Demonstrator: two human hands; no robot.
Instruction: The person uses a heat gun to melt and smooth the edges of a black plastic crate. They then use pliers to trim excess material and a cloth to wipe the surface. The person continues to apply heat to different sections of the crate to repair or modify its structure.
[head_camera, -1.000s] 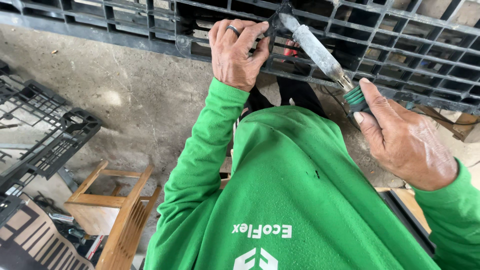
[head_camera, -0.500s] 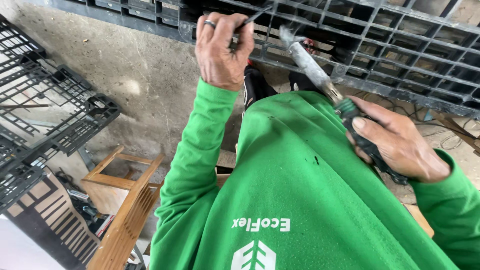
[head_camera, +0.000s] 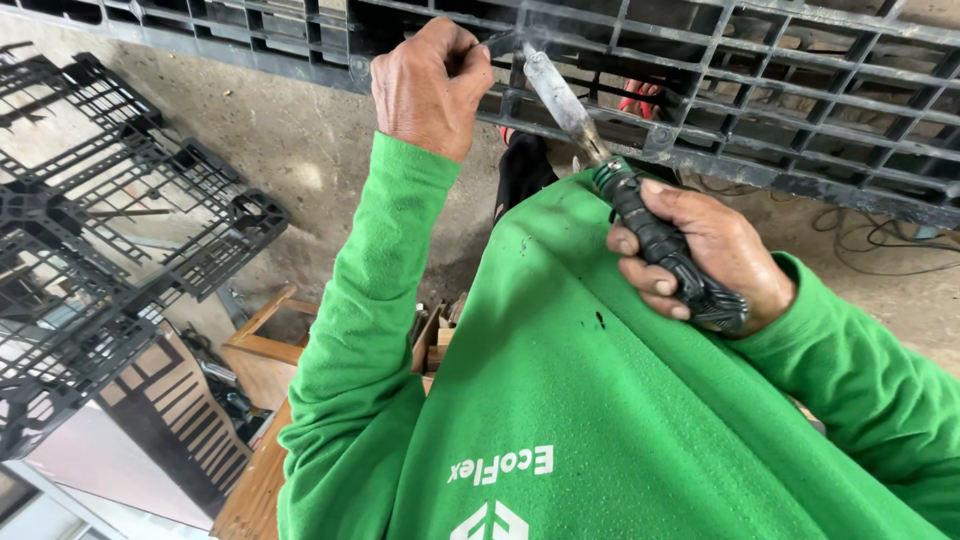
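A large black plastic pallet (head_camera: 780, 100) with a grid of ribs stands across the top of the view. My left hand (head_camera: 430, 85), in a green sleeve, is pressed to its lower rail and pinches a thin dark strip (head_camera: 497, 44) against the plastic. My right hand (head_camera: 705, 260) grips the black ribbed handle of a heating iron (head_camera: 575, 110). The iron's grey metal shaft slants up and left, and its tip touches the pallet right beside my left fingers. A thin wisp of smoke rises there.
More black plastic pallets (head_camera: 120, 250) lean in a pile at the left. A wooden frame (head_camera: 265, 345) lies below them on the concrete floor (head_camera: 300, 150). Dark cables (head_camera: 870, 235) trail on the floor at the right. Something red (head_camera: 640, 95) shows through the pallet grid.
The iron's tip has moved up and left to meet my left fingers on the pallet rail. My right hand now sits lower on the handle. Smoke has appeared at the tip.
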